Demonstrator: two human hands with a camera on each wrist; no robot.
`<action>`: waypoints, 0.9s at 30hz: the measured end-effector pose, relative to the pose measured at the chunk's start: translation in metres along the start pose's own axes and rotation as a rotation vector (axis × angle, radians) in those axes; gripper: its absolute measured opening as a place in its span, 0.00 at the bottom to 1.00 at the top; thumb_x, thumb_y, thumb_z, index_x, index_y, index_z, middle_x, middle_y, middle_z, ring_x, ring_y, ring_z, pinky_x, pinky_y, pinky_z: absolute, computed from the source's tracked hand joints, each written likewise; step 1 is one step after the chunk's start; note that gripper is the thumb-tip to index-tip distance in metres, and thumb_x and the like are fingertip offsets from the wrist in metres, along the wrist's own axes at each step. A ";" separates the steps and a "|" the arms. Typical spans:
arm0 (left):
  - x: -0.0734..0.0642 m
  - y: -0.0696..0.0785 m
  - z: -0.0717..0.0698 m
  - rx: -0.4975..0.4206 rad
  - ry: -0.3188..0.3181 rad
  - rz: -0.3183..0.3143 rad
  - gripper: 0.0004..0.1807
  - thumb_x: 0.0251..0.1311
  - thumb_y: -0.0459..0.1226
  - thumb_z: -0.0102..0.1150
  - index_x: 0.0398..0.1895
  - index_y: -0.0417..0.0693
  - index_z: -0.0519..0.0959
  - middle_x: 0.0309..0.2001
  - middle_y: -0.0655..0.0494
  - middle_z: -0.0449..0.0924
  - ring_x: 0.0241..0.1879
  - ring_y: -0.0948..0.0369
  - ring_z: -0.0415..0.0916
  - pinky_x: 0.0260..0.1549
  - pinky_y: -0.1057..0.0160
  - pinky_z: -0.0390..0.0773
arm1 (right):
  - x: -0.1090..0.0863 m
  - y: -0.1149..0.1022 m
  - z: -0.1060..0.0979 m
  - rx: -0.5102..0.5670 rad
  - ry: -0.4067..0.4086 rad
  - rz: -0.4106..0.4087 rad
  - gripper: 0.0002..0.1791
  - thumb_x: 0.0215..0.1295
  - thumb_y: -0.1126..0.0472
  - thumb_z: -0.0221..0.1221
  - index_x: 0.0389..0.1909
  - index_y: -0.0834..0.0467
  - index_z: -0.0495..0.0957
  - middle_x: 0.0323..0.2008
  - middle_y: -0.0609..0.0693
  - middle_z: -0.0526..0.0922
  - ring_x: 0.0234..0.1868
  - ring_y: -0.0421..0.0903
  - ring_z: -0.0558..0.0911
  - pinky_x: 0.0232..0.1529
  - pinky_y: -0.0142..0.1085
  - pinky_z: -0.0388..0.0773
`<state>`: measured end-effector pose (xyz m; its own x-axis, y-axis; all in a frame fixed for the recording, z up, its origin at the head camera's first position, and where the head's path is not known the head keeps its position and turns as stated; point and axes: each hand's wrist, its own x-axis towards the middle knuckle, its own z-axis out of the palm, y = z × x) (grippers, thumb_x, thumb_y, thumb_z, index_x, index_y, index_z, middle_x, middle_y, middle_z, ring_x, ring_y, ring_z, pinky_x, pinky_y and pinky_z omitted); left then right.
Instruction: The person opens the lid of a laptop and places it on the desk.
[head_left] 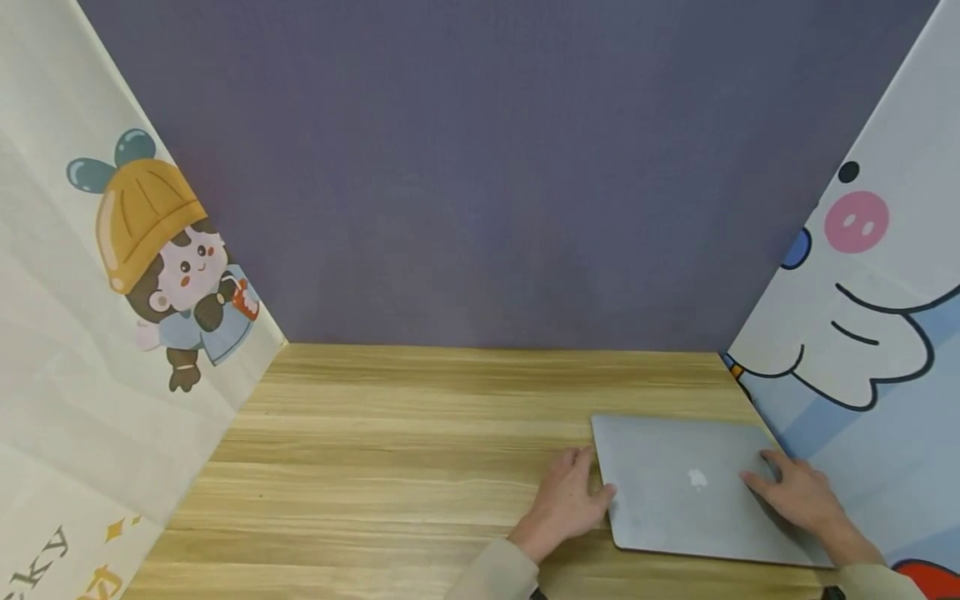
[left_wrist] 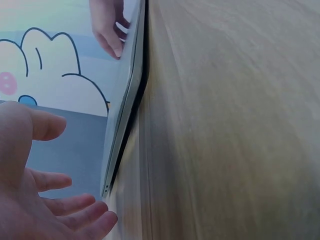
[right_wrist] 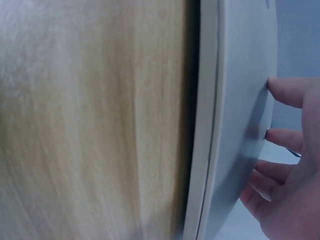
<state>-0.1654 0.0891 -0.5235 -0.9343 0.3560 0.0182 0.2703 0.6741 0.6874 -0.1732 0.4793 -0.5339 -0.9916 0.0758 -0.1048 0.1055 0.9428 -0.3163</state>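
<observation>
A closed grey laptop (head_left: 675,508) with a pale apple logo lies flat on the right part of the wooden table. My left hand (head_left: 566,500) is beside its left edge, thumb close to the lid's rim. In the left wrist view the left hand's fingers (left_wrist: 85,215) are loosely extended and hold nothing. Over the right side of the lid is my right hand (head_left: 802,496). Its thumb and index fingertips appear to touch the lid in the right wrist view, while the other fingers (right_wrist: 272,172) reach around the right edge, partly hidden.
A wood-grain table (head_left: 375,450) spreads to the left of the laptop. Behind it rises a dark grey panel (head_left: 480,183). Printed cloth walls stand at both sides, the right one (head_left: 900,450) close to the laptop and right hand.
</observation>
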 end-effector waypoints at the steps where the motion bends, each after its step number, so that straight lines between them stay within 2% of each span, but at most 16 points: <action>1: 0.001 0.000 0.001 0.002 0.001 0.003 0.38 0.68 0.55 0.58 0.77 0.49 0.64 0.71 0.46 0.67 0.70 0.49 0.65 0.67 0.51 0.69 | -0.001 0.000 0.000 -0.003 0.002 0.000 0.45 0.73 0.37 0.53 0.61 0.80 0.65 0.54 0.88 0.67 0.51 0.85 0.68 0.49 0.72 0.70; 8: 0.006 0.003 0.006 0.025 -0.020 0.025 0.36 0.70 0.54 0.57 0.75 0.49 0.66 0.69 0.47 0.69 0.68 0.52 0.66 0.66 0.55 0.70 | -0.002 0.000 0.000 -0.001 -0.009 0.014 0.45 0.74 0.37 0.52 0.61 0.80 0.64 0.55 0.87 0.67 0.52 0.84 0.68 0.50 0.71 0.70; 14: 0.012 0.010 0.011 0.012 -0.053 0.007 0.34 0.71 0.54 0.55 0.76 0.51 0.65 0.69 0.49 0.69 0.70 0.53 0.65 0.66 0.56 0.70 | -0.001 0.001 0.000 0.011 -0.020 0.032 0.47 0.73 0.35 0.52 0.62 0.79 0.64 0.55 0.87 0.66 0.52 0.83 0.69 0.49 0.70 0.71; 21: 0.018 0.015 0.018 0.034 -0.054 -0.001 0.35 0.70 0.53 0.56 0.75 0.49 0.66 0.69 0.46 0.69 0.69 0.53 0.65 0.66 0.56 0.70 | -0.001 0.000 0.001 0.012 -0.005 0.026 0.46 0.72 0.36 0.53 0.62 0.79 0.64 0.55 0.87 0.66 0.52 0.84 0.68 0.49 0.71 0.71; 27: 0.024 0.018 0.022 0.056 -0.055 -0.009 0.35 0.67 0.53 0.59 0.73 0.49 0.68 0.66 0.47 0.70 0.66 0.55 0.66 0.62 0.60 0.72 | -0.001 -0.003 -0.002 0.022 -0.028 0.042 0.47 0.72 0.35 0.53 0.62 0.79 0.64 0.56 0.87 0.66 0.53 0.83 0.68 0.51 0.71 0.70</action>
<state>-0.1778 0.1238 -0.5262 -0.9230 0.3836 -0.0289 0.2758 0.7122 0.6456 -0.1725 0.4771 -0.5311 -0.9838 0.1061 -0.1446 0.1492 0.9316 -0.3314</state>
